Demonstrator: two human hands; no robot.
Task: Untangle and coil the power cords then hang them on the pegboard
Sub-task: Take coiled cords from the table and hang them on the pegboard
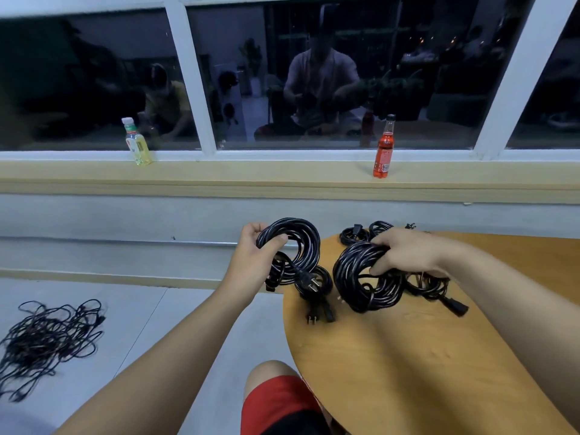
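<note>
The fingers of my left hand (260, 249) curled around one coiled cord (296, 235), held just past the left edge of the surface (408, 356), over open floor. My right hand (411, 252) gripped a second coil (361, 287) on the surface near that edge. Smaller coils (356, 236) lay at the far edge. A tangled pile (47, 334) lay on the floor, well apart. The sill (282, 174) carried a yellow-filled bottle (139, 149) and a red-filled bottle (384, 152).

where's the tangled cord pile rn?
Head view, lower left: the tangled cord pile lies on the floor, well left of the wooden table and of the left hand, whose grip holds a coiled cord.
</note>
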